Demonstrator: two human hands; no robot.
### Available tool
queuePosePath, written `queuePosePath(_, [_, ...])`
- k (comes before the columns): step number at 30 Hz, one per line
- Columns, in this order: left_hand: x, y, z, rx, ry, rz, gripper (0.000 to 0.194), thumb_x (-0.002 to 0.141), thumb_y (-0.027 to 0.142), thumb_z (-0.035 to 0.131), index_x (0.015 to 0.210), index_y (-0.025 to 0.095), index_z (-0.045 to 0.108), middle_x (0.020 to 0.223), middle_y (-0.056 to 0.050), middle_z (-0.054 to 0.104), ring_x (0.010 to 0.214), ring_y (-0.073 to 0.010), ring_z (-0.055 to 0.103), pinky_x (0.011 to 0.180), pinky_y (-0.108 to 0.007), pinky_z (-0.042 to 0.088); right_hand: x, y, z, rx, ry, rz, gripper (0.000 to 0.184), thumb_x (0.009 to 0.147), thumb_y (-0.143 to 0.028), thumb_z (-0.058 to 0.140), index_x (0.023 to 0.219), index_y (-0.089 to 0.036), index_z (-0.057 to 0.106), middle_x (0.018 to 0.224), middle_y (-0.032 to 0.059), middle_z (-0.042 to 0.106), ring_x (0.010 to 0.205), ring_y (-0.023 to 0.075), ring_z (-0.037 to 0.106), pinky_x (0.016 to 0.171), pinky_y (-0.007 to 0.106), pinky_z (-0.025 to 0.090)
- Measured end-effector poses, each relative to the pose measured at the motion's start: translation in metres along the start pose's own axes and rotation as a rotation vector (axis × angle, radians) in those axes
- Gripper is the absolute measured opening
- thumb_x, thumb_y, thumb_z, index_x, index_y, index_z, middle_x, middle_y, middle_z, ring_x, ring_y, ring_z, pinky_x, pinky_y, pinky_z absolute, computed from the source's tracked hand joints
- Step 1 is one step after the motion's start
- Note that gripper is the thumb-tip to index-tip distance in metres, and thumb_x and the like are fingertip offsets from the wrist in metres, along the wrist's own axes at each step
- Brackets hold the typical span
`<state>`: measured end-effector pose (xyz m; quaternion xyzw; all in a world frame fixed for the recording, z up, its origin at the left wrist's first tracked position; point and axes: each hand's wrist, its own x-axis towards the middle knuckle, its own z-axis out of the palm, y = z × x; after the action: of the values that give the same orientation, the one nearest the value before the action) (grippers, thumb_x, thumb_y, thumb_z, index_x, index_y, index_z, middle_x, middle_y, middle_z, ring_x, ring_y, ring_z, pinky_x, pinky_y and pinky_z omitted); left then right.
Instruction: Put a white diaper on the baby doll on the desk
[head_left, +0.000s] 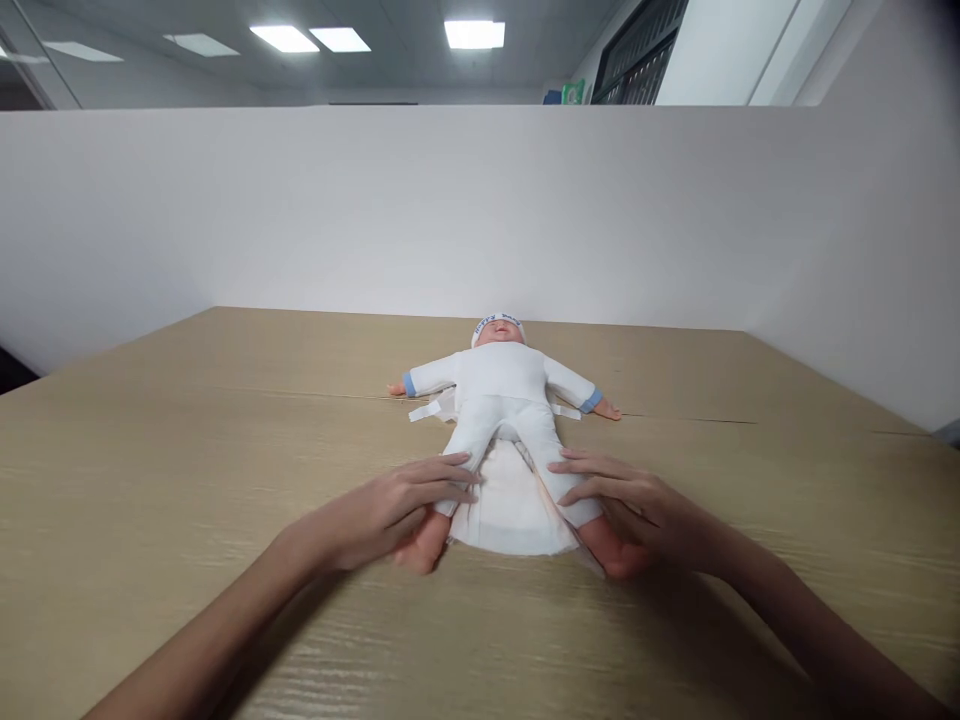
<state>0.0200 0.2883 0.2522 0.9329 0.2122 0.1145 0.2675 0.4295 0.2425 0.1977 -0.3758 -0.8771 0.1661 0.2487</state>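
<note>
A baby doll (501,370) in a white suit with blue cuffs lies on its back, arms spread, head at the far end. Under its hips and between its parted legs an unfolded white diaper (514,515) is spread, its tabs sticking out at both sides of the waist. My left hand (401,500) rests its outstretched fingers on the doll's leg at the left, just above the bare foot. On the other leg lie the spread fingers of my right hand (626,495). Both thumbs are partly hidden.
The doll lies on a wood-grain table (225,480) with a thin seam running across it. A white partition (480,210) rises behind the table and continues along the right side. Beyond it are ceiling lights and a dark barred window (637,55).
</note>
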Motion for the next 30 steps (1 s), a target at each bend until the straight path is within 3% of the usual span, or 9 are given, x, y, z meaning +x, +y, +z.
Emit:
queuePosePath(2, [0.003, 0.01, 0.005, 0.005, 0.039, -0.061, 0.039, 0.113, 0.027, 0.052, 0.15, 0.03, 0.064, 0.161, -0.007, 0.065, 0.162, -0.0292, 0.046, 0.132, -0.052, 0.045, 0.001, -0.016, 0.002, -0.045, 0.02, 0.035, 0.03, 0.114, -0.029, 0.049, 0.124, -0.029, 0.077, 0.158, 0.0063, 0.066, 0.158, 0.0285, 0.054, 0.126, 0.051, 0.054])
queuePosePath(4, [0.006, 0.018, 0.015, 0.057, 0.08, -0.12, 0.05, 0.104, 0.05, 0.071, 0.147, 0.026, 0.062, 0.158, -0.012, 0.065, 0.161, -0.0352, 0.046, 0.131, -0.056, 0.044, 0.002, -0.032, 0.01, -0.147, 0.043, 0.059, 0.026, 0.109, -0.04, 0.063, 0.128, -0.027, 0.073, 0.158, 0.0108, 0.066, 0.157, 0.0346, 0.053, 0.126, 0.058, 0.053])
queuePosePath(6, [0.009, 0.022, 0.028, 0.126, 0.12, -0.156, 0.064, 0.092, 0.057, 0.084, 0.141, 0.023, 0.062, 0.157, -0.016, 0.064, 0.161, -0.0399, 0.045, 0.13, -0.059, 0.045, 0.002, -0.043, 0.023, -0.273, 0.076, 0.044, 0.049, 0.1, -0.05, 0.075, 0.14, -0.025, 0.066, 0.159, 0.0151, 0.064, 0.156, 0.0403, 0.052, 0.126, 0.064, 0.05])
queuePosePath(8, [0.013, 0.023, 0.042, 0.202, 0.16, -0.171, 0.05, 0.092, 0.043, 0.084, 0.131, 0.021, 0.062, 0.152, -0.018, 0.065, 0.158, -0.0405, 0.047, 0.127, -0.06, 0.046, 0.004, -0.049, 0.038, -0.385, 0.119, 0.01, 0.064, 0.097, -0.048, 0.078, 0.152, -0.022, 0.059, 0.157, 0.018, 0.064, 0.154, 0.0425, 0.053, 0.125, 0.066, 0.049])
queuePosePath(12, [0.019, 0.02, 0.055, 0.33, 0.23, -0.169, 0.016, 0.099, 0.017, 0.064, 0.114, 0.021, 0.061, 0.134, -0.016, 0.07, 0.148, -0.0398, 0.052, 0.12, -0.058, 0.05, 0.011, -0.05, 0.057, -0.541, 0.207, 0.012, 0.049, 0.099, -0.018, 0.062, 0.148, -0.02, 0.063, 0.14, 0.0177, 0.072, 0.146, 0.0392, 0.059, 0.117, 0.059, 0.055])
queuePosePath(14, [0.021, 0.02, 0.049, 0.321, 0.252, -0.175, 0.007, 0.106, 0.022, 0.056, 0.109, 0.021, 0.062, 0.127, -0.013, 0.072, 0.137, -0.0385, 0.056, 0.114, -0.057, 0.052, 0.018, -0.049, 0.056, -0.578, 0.221, 0.04, 0.038, 0.102, -0.013, 0.056, 0.136, -0.023, 0.07, 0.13, 0.0162, 0.074, 0.135, 0.0364, 0.066, 0.107, 0.052, 0.059])
queuePosePath(19, [0.037, 0.021, 0.012, 0.15, 0.355, -0.272, 0.032, 0.115, 0.043, 0.04, 0.103, 0.023, 0.063, 0.107, -0.008, 0.073, 0.102, -0.0298, 0.064, 0.091, -0.045, 0.052, 0.043, -0.043, 0.027, -0.421, 0.19, 0.172, 0.028, 0.113, -0.022, 0.044, 0.113, -0.024, 0.072, 0.105, 0.0087, 0.073, 0.093, 0.0257, 0.069, 0.08, 0.037, 0.055])
queuePosePath(24, [0.077, -0.002, -0.025, 0.0, 0.522, -0.256, 0.031, 0.11, 0.048, 0.048, 0.101, 0.023, 0.063, 0.111, -0.007, 0.069, 0.11, -0.0297, 0.062, 0.102, -0.043, 0.047, 0.088, -0.02, -0.005, -0.073, 0.323, 0.181, 0.028, 0.113, -0.035, 0.044, 0.108, -0.022, 0.069, 0.114, 0.0107, 0.068, 0.106, 0.0271, 0.065, 0.099, 0.041, 0.053])
queuePosePath(30, [0.137, -0.06, -0.049, -0.455, 0.588, -0.389, 0.029, 0.102, 0.051, 0.057, 0.095, 0.023, 0.057, 0.1, -0.003, 0.067, 0.104, -0.0266, 0.058, 0.101, -0.038, 0.045, 0.158, 0.041, -0.016, 0.205, 0.363, 0.336, 0.038, 0.11, -0.048, 0.047, 0.117, -0.022, 0.073, 0.124, 0.0095, 0.076, 0.118, 0.0285, 0.067, 0.115, 0.049, 0.051])
